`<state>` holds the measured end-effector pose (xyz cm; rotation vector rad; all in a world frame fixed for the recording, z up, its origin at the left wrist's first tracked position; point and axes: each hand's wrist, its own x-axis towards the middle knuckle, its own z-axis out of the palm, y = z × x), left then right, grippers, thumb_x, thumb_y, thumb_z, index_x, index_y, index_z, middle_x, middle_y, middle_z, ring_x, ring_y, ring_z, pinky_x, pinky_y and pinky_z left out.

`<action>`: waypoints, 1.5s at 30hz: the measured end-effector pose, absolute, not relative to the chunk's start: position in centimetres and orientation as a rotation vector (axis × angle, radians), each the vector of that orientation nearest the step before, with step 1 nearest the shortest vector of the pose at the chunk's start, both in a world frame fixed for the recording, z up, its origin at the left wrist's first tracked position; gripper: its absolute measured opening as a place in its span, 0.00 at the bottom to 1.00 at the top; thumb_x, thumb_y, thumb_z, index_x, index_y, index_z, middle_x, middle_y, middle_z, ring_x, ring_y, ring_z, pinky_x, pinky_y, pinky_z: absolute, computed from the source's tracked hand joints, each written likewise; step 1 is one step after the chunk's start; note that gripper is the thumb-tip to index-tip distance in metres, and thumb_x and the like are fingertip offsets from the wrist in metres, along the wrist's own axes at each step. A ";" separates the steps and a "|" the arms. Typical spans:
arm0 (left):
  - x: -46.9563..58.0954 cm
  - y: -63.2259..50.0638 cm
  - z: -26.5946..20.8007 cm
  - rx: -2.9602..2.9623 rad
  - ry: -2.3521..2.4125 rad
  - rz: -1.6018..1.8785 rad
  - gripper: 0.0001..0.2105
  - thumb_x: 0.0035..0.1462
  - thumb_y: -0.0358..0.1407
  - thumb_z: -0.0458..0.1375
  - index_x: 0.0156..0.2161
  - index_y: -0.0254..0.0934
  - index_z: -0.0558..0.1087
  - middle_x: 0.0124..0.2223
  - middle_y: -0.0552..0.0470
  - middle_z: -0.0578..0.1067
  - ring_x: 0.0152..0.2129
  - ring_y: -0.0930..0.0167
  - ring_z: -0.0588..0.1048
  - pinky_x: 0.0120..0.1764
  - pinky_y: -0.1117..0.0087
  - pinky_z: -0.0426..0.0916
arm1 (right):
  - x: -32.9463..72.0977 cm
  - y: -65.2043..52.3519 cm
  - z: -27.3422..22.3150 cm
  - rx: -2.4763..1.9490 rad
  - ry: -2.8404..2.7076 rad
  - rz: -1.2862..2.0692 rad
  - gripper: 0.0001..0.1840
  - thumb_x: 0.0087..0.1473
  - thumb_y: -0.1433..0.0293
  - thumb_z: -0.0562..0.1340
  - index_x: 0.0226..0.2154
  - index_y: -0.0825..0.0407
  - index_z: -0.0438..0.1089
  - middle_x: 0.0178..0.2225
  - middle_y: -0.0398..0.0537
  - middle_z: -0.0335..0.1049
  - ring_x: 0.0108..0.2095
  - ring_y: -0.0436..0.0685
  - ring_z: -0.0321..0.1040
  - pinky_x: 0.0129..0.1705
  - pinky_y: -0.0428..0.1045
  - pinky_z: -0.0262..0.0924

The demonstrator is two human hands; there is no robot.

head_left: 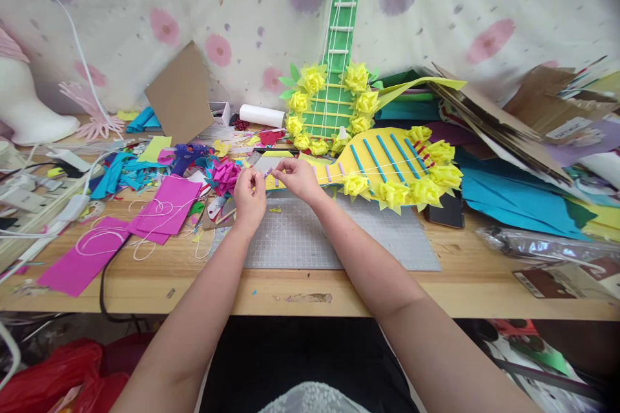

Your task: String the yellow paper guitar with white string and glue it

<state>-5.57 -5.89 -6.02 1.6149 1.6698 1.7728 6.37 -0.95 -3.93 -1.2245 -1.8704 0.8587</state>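
Note:
A yellow paper guitar point(374, 153) lies across the table with its neck pointing left. Blue strips cross its body, short purple strips cross its neck, and yellow paper flowers edge it. White string point(394, 163) runs along it toward my hands. My left hand point(250, 197) is closed in a pinch at the neck's left end, on what looks like the string's end. Just right of it, my right hand point(298, 179) pinches at the string over the neck, close to a small purple strip. My fingers partly hide what they hold. Magenta paper flowers point(225, 175) sit beside my left hand.
A green paper guitar point(334, 103) with yellow flowers leans upright behind. The grey cutting mat point(349, 239) lies in front. On the left are a blue glue gun point(188, 158), magenta paper sheets point(165, 206), loose string and scraps. Blue sheets point(513, 197) and cardboard point(498, 119) are stacked right.

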 end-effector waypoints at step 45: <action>-5.2 -3.2 -3.3 0.903 1.080 1.286 0.09 0.46 0.30 0.63 0.25 0.32 0.65 0.21 0.57 0.68 0.20 0.80 0.68 0.32 0.72 0.72 | 9.5 -0.7 -1.4 -0.852 -2.102 0.679 0.10 0.50 0.77 0.52 0.33 0.52 0.66 0.35 0.45 0.71 0.34 0.51 0.65 0.40 0.48 0.57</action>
